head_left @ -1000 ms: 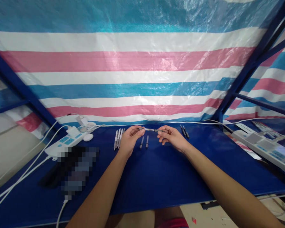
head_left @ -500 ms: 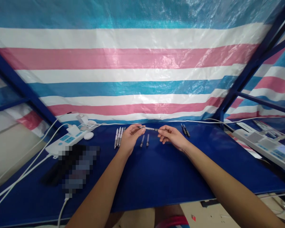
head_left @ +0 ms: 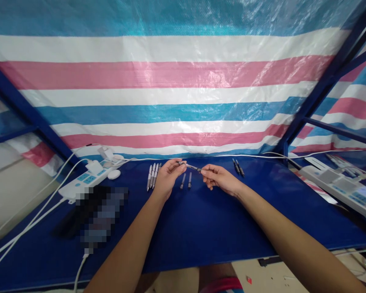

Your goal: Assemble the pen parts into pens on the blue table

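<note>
A slim pen (head_left: 192,167) with dark ends and a pale, shiny middle spans the gap between my two hands, just above the table. My left hand (head_left: 168,177) pinches its left end, and my right hand (head_left: 218,178) pinches its right end, which sits slightly lower. Whether it is one piece or two parts joined is too small to tell. Below it lie two clear pen parts with dark tips (head_left: 186,181), side by side. Several white and grey pens (head_left: 153,176) rest left of my left hand, partly covered by it.
Two black pens (head_left: 238,167) lie beyond my right hand. A white power strip (head_left: 79,184) with plugs and cables stands at left, near a blurred dark object (head_left: 100,219). Another power strip (head_left: 338,188) is at right on the blue table (head_left: 207,228). A striped sheet (head_left: 183,77) hangs behind.
My right hand has shifted slightly left and down, so the pen now slopes downward to the right. My left hand has stayed nearly still.
</note>
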A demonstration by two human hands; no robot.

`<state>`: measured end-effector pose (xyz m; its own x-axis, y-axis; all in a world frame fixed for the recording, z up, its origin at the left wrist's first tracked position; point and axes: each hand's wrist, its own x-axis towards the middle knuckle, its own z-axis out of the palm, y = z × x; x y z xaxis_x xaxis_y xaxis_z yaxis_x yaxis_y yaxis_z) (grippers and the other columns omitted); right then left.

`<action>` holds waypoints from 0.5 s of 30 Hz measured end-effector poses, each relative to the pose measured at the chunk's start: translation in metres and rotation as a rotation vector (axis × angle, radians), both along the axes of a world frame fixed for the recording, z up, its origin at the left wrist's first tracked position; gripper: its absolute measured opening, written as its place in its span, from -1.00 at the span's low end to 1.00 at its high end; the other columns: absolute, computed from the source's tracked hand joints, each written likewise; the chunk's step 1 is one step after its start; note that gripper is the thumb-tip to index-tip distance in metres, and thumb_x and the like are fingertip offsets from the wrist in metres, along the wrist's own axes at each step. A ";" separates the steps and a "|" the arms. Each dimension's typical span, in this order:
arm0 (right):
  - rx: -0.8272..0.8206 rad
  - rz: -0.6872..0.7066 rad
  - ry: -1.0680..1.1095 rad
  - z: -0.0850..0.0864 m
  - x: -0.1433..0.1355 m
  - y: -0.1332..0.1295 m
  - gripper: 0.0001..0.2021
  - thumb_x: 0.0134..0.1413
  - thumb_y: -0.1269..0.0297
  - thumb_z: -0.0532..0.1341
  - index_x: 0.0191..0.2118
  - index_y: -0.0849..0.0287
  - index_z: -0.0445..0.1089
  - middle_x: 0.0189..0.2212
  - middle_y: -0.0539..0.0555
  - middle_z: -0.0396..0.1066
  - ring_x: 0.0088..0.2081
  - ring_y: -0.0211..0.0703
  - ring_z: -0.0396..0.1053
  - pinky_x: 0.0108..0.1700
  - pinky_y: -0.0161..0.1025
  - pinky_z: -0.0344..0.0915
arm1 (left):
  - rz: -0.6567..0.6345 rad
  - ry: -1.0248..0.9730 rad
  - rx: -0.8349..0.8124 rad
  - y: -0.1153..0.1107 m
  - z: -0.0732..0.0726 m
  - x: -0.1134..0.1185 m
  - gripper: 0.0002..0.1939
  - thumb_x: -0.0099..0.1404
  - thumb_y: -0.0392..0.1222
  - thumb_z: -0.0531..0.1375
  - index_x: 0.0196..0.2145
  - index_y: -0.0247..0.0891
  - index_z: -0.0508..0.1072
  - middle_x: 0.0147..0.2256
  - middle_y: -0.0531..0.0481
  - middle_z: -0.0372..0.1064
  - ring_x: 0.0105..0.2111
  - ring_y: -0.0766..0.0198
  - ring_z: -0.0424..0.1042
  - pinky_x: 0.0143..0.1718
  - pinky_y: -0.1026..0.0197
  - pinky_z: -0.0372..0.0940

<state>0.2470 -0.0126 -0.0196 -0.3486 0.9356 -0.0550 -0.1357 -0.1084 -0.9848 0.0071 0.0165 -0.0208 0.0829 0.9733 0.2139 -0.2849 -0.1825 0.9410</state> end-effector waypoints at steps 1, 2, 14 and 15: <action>0.002 0.001 -0.007 0.000 0.000 0.000 -0.53 0.11 -0.17 0.50 -0.18 0.14 0.50 -0.42 -0.01 0.49 -0.48 -0.26 0.40 -0.41 -0.28 0.39 | -0.004 0.005 0.002 0.000 0.000 0.000 -0.57 0.16 -0.06 0.54 -0.06 -0.20 0.59 -0.04 -0.12 0.64 0.00 0.08 0.62 0.20 -0.09 0.48; -0.002 0.005 -0.014 -0.001 0.000 0.001 -0.53 0.14 -0.20 0.47 -0.19 0.15 0.51 -0.45 -0.01 0.46 -0.49 -0.26 0.39 -0.41 -0.28 0.39 | -0.008 0.007 0.004 -0.001 0.000 0.001 -0.58 0.16 -0.06 0.54 -0.06 -0.20 0.60 -0.05 -0.12 0.64 0.01 0.08 0.62 0.20 -0.09 0.48; -0.054 0.026 -0.037 -0.009 0.000 0.003 -0.42 0.25 -0.31 0.34 -0.14 0.22 0.59 -0.47 0.05 0.47 -0.49 -0.24 0.40 -0.41 -0.28 0.39 | 0.101 -0.124 -0.117 0.008 0.011 -0.017 -0.41 0.11 -0.02 0.57 0.04 -0.28 0.58 -0.06 -0.23 0.66 -0.17 0.18 0.64 -0.12 0.18 0.49; -0.054 0.026 -0.040 -0.009 0.001 0.003 -0.43 0.25 -0.31 0.35 -0.15 0.22 0.59 -0.46 0.05 0.47 -0.48 -0.24 0.40 -0.41 -0.28 0.39 | 0.125 -0.107 -0.126 0.010 0.011 -0.021 -0.41 0.11 -0.02 0.57 0.04 -0.29 0.59 -0.05 -0.24 0.66 -0.19 0.20 0.63 -0.17 0.21 0.47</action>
